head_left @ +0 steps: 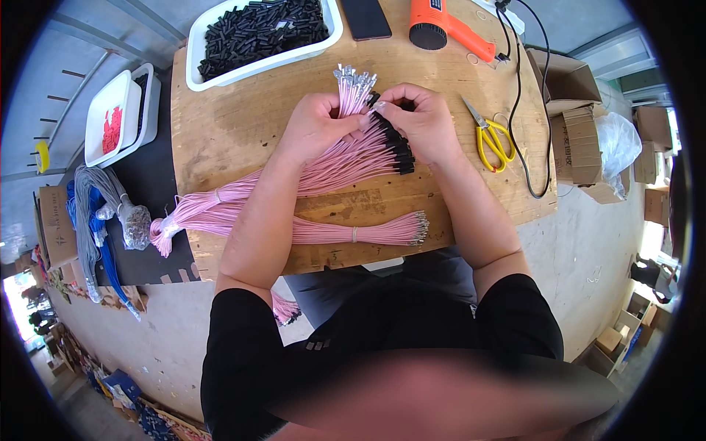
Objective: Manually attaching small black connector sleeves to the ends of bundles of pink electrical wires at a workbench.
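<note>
My left hand (323,126) is closed round a bundle of pink wires (351,103) whose bare metal terminals point away from me. Beside it, my right hand (418,121) pinches at the bundle's right side, thumb and finger together near a wire end; what exactly lies between them is too small to make out. Under and right of my hands, several pink wires end in black sleeves (402,156). Nearer to me, a second pink wire bundle (353,234) with metal ends lies across the table, tied round its middle. Both bundles gather at the left edge.
A white tray of black sleeves (193,62) stands at the back left, near a dark phone (365,18). An orange heat gun (450,31) and yellow-handled scissors (491,140) lie right, beside a black cord (519,125). Farther left are a tray with red pieces (95,132) and grey wires (90,198).
</note>
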A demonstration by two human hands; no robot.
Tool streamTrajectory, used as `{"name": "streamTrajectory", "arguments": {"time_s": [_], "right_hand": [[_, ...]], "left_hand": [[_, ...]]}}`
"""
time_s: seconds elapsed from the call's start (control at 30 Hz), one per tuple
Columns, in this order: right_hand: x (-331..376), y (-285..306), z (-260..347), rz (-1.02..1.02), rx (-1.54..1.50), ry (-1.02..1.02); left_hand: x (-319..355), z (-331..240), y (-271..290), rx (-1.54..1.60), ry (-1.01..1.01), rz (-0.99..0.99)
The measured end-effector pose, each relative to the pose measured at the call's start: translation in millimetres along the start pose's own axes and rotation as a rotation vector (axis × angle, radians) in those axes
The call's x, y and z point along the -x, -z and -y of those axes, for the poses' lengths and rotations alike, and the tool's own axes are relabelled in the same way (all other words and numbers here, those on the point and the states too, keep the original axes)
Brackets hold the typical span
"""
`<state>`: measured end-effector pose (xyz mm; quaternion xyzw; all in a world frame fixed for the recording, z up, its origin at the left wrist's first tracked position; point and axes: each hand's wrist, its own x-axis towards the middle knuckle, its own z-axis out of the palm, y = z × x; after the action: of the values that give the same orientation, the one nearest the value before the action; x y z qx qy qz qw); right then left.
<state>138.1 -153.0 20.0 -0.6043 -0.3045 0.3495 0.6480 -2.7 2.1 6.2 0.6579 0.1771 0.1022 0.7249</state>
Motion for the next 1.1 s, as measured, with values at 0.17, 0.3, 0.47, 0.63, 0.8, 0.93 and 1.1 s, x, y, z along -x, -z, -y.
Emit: {"name": "streamTrajectory", "arguments": {"time_s": [0.17, 0.3, 0.47, 0.63, 0.8, 0.93, 1.1], "right_hand": [[-3.0, -2.8, 9.2, -0.058, -0.38, -0.212], [-3.3, 4.3, 4.1, -0.024, -0.279, -0.123], [-1.9, 1.9, 5.8, -0.008, -0.146, -0.109], [-1.1, 1.1, 4.8, 0.008, -0.176, -0.125], [-1.9, 3.3, 2.8, 0.045, -0.231, -0.169], [-13.8, 23.3, 5.1, 0.212, -0.751, -0.307], [-21.0, 36.5, -9.7, -0.1, -0.937, -0.358]], "left_hand": [[-0.7, 2.0, -0.1, -0.126, -0.017, -0.016], [-1.3, -1.3, -0.4, -0.059, 0.021, -0.044], [0.8, -1.9, -2.4, 0.038, 0.002, -0.055], [0.0, -0.3, -3.6, 0.04, -0.032, -0.055], [-0.4, -0.3, -3.8, 0.119, 0.011, -0.043], [-1.2, 3.3, -2.5, 0.118, 0.029, -0.068], [0.2, -4.4, -5.9, 0.247, 0.026, -0.089]]}}
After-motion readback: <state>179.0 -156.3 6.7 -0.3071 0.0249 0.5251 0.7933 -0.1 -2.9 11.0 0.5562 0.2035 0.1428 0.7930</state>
